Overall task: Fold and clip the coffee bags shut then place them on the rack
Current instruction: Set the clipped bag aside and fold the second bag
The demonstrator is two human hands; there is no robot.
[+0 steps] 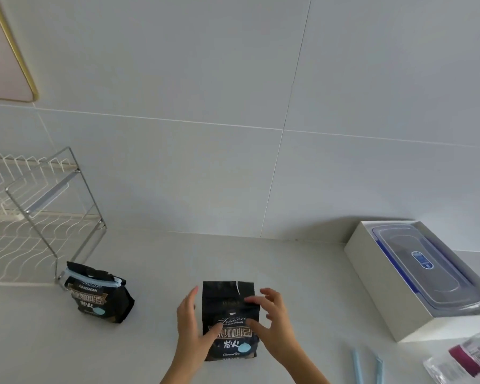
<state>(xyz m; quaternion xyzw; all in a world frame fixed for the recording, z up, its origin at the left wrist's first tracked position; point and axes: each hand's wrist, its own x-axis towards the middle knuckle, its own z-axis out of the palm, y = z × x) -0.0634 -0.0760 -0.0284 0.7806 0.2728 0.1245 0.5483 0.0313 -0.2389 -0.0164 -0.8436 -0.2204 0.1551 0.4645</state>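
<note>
The fingers of the left hand (190, 328) are held straight and together along the left edge of a black coffee bag (229, 321), with the thumb laid across the printed front. The fingers of the right hand (272, 325) are spread apart and curled over the right side of the same bag, fingertips resting on its front and thumb pressed lower down near the label. The bag is thus held upright between both hands on the white counter (155, 342), its flat top unfolded and unclipped, with a small tear seen at the upper edge.

To the left of this bag, well apart, a second coffee bag (99, 296) is seen standing on the counter, its top folded over and held shut by a pale blue clip (92, 279). Just behind that second bag and further left of the held bag, a wire rack (39, 214) with two tiers is placed against the tiled wall.

To the right of the held bag, near the lower edge, two loose pale blue clips (367, 367) are laid on the counter. Further right, a white box (385, 278) containing a clear lidded container (427, 267) is set, and a clear plastic packet (463, 358) is seen at the corner.
</note>
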